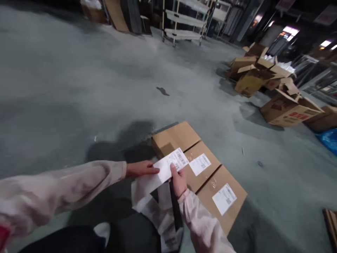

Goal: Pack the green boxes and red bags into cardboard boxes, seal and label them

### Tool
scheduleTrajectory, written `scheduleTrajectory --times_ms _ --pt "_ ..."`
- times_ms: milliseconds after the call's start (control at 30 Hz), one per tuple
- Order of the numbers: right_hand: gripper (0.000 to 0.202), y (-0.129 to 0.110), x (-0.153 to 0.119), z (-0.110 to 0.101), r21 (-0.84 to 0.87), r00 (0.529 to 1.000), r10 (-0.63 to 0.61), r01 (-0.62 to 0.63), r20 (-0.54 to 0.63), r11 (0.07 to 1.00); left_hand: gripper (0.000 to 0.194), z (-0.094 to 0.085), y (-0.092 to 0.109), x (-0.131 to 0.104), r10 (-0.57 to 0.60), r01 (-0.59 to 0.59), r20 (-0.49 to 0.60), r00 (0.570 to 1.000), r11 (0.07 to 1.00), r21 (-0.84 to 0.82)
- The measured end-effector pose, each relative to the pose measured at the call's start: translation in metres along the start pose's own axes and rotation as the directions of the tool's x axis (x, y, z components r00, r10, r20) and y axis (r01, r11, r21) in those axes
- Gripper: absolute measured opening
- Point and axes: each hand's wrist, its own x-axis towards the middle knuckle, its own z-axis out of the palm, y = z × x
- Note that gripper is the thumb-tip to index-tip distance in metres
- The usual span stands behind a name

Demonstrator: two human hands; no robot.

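Between my hands is a strip of white labels [164,165], with printed codes showing at its right end. My left hand [142,169] pinches the strip's left part, thumb on top. On the printed part, my right hand [179,180] grips with its thumb above and its fingers mostly hidden beneath. The rest of the strip hangs down in folds below my hands. Just beyond lie three cardboard boxes side by side: a far box [175,135], a middle box [193,179] with a label [200,164], and a near box [218,207] with another label [224,199].
Several open cardboard cartons [288,107] stand on the floor at the right, near a blue plastic bag [329,140]. A wheeled shelf rack [185,33] is at the back. My shoe [102,231] shows at the lower left. Grey floor [65,88] stretches ahead.
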Motion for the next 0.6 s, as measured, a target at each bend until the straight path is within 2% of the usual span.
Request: scheduleTrajectory --times_ms 67,133,167,300,433,533,600 --pt "0.058 -0.011 0.005 0.009 -0.004 0.999 0.049 -0.049 0.022 0.999 0.055 -0.005 0.009 0.012 0.058 -0.058 0.004 0.998 0.998 -0.017" --pt "0.053 -0.021 0.009 0.01 -0.016 0.997 0.041 -0.04 0.066 0.999 0.049 -0.005 0.013 0.027 0.082 -0.084 -0.056 0.995 0.996 -0.03" --pt "0.051 -0.026 0.012 0.008 -0.028 0.998 0.025 -0.024 0.052 0.999 0.046 -0.003 0.012 0.034 0.08 -0.082 -0.087 0.993 0.996 -0.02" --pt "0.047 -0.039 0.024 -0.001 -0.16 0.993 -0.005 -0.013 -0.114 0.987 0.039 0.005 -0.01 0.055 0.128 -0.109 -0.201 0.971 0.989 0.104" --pt "0.041 -0.039 0.039 -0.001 -0.289 0.992 -0.008 -0.03 -0.128 0.957 0.049 0.001 -0.029 0.066 0.229 -0.12 -0.331 0.915 0.941 0.318" --pt "0.046 -0.036 0.07 -0.005 -0.408 0.975 -0.115 0.029 -0.189 0.913 0.055 -0.014 -0.031 0.076 0.26 -0.105 -0.374 0.89 0.916 0.388" --pt "0.048 -0.038 0.106 -0.014 -0.481 0.945 -0.215 0.073 -0.247 0.874 0.056 -0.025 -0.028 0.085 0.227 -0.082 -0.391 0.892 0.932 0.353"
